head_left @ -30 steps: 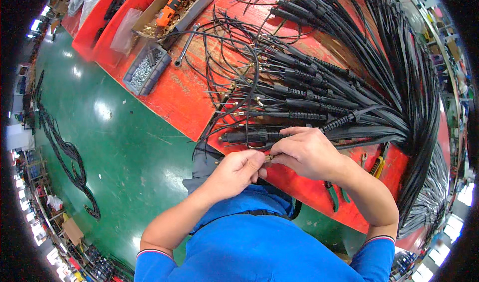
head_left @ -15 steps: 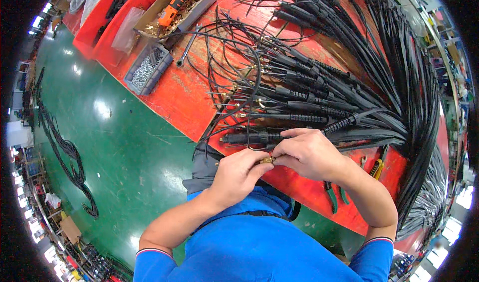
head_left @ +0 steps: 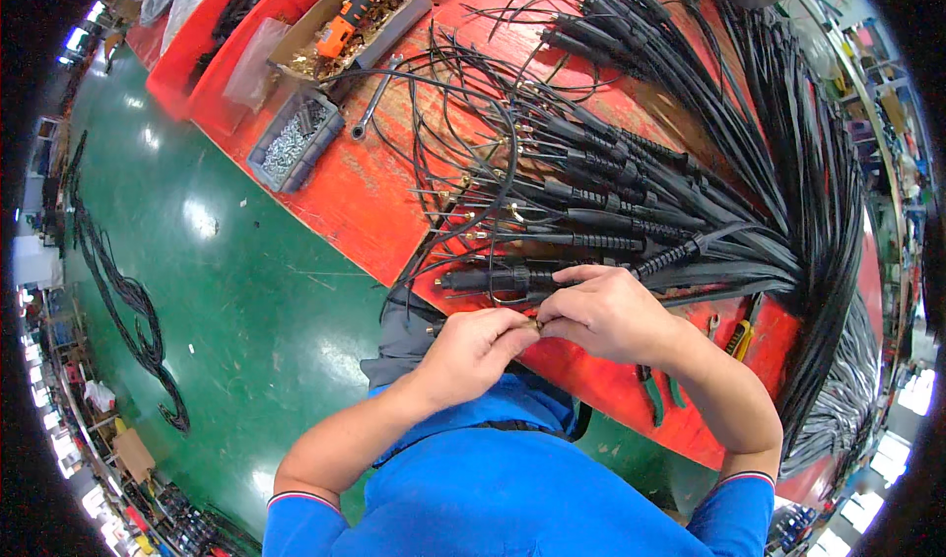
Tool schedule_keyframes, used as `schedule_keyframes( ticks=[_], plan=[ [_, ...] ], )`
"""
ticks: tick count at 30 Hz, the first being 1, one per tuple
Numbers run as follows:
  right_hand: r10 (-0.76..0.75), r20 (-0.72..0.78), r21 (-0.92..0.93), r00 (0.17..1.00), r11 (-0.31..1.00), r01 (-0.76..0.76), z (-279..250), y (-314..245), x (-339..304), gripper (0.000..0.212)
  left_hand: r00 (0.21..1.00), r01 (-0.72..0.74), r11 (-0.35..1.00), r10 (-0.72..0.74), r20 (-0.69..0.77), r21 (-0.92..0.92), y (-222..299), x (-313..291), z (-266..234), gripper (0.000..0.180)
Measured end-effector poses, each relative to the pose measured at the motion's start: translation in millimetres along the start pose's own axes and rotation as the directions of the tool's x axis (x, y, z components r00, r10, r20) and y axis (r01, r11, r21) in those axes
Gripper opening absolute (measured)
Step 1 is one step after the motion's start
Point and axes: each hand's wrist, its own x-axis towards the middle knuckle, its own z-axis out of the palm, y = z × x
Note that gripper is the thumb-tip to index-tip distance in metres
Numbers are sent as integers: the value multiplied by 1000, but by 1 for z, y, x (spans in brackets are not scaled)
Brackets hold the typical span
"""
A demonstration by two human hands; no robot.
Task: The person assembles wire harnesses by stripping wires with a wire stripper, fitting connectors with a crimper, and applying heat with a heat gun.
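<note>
Brass fitting (head_left: pixel 533 324): probably light, stiff, slick; best gripped by ends
Left hand (head_left: pixel 474 352): thumb and finger clamped on it
Right hand (head_left: pixel 605 313): fingertips pinching opposite end

bright, even light falls on my left hand (head_left: pixel 473 352) and right hand (head_left: pixel 613 313), both fairly sharp. white glare spots the green floor (head_left: pixel 266 301); bright panels (head_left: pixel 919 391) at the rim wash out. the black cables (head_left: pixel 838 192) lose detail, straight edges bend outward, and the corners go black.
</note>
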Motion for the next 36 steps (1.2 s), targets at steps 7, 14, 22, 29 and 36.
schedule_keyframes(
  ticks=[7, 14, 22, 29, 36],
  plan=[
    [7, 38, -29, 999, 1000, -6, -1, -2, 1, 12, 972, 227, 959, -212, 102, -171, -3, 3, 1, 20],
    [21, 53, -21, 998, 1000, -20, -2, -3, -3, 13, 872, -383, 880, 445, -205, 282, -8, -1, 7, 18],
    [30, 42, -80, 999, 996, -26, -2, -9, -4, 15, 932, -328, 922, 352, -87, 207, -1, -3, 1, 20],
    [15, -99, -269, 995, 962, -42, 11, -21, -13, 16, 902, -322, 873, 401, -162, 366, 5, 29, -64, 25],
    [121, -452, -386, 884, 867, -316, 55, -28, -34, 24, 892, 199, 171, 377, -250, 965, -41, 166, -189, 22]
  ],
)
